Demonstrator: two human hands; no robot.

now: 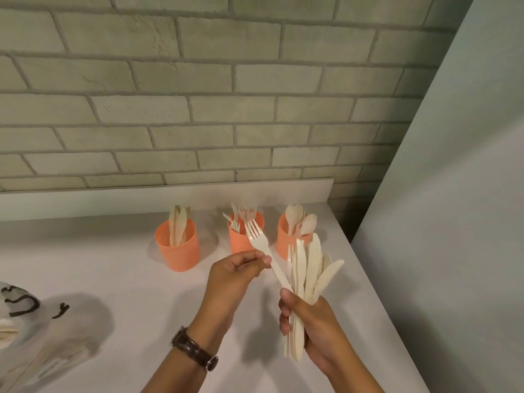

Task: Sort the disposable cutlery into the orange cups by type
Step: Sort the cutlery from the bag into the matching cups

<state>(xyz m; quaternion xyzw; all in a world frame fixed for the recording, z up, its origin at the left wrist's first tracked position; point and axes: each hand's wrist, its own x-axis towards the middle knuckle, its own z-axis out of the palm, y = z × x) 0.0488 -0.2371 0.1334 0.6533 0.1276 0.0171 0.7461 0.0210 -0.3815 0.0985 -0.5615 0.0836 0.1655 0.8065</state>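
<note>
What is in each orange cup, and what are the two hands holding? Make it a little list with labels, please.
left cup: knives
middle cup: forks
right cup: spoons
left hand: pinches one fork by its handle
right hand: holds a bundle of mixed cutlery, knives and at least one fork
counter: white, all three cups stand on it

brick wall (198,80) behind | white counter (113,279) | printed bag (34,321) at left edge | grey panel (453,222) right
</note>
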